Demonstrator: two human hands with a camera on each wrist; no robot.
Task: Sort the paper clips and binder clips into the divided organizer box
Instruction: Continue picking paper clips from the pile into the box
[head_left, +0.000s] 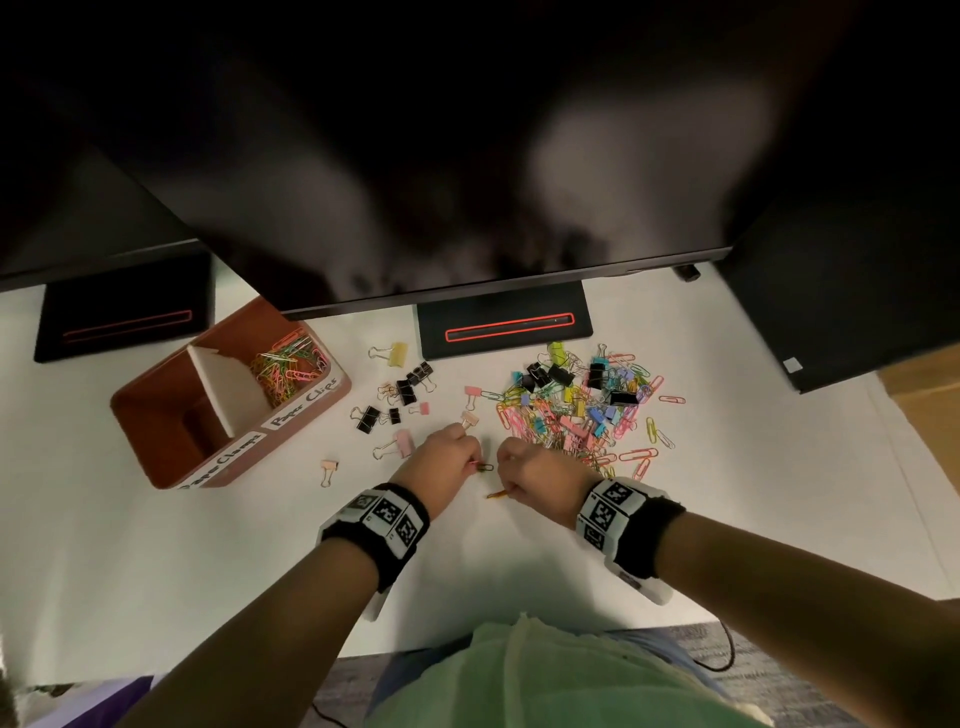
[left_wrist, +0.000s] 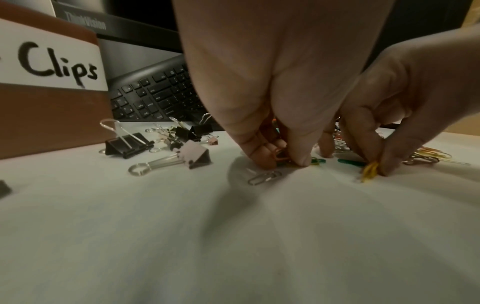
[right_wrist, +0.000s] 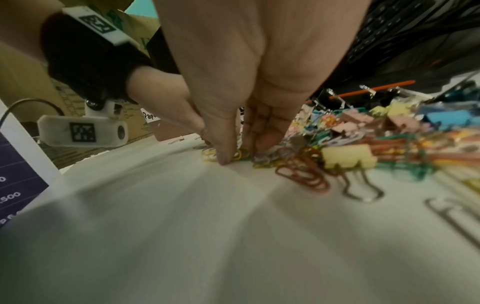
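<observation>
A mixed heap of coloured paper clips and binder clips (head_left: 582, 405) lies right of centre on the white table. Loose binder clips (head_left: 405, 389) are scattered to its left. The brown divided organizer box (head_left: 171, 415) stands at the left, with paper clips (head_left: 285, 364) in its far compartment; the near compartment looks empty. My left hand (head_left: 447, 457) pinches small paper clips (left_wrist: 283, 158) against the table. My right hand (head_left: 530, 467) pinches a yellow paper clip (left_wrist: 370, 171) at the heap's near-left edge. A silver paper clip (left_wrist: 265, 178) lies just before the left fingers.
A dark monitor (head_left: 415, 156) overhangs the back of the table, its stand (head_left: 504, 325) behind the heap. A second stand (head_left: 124, 317) sits behind the box. A keyboard (left_wrist: 155, 96) lies under the monitor. A peach binder clip (head_left: 329, 470) lies apart near the box.
</observation>
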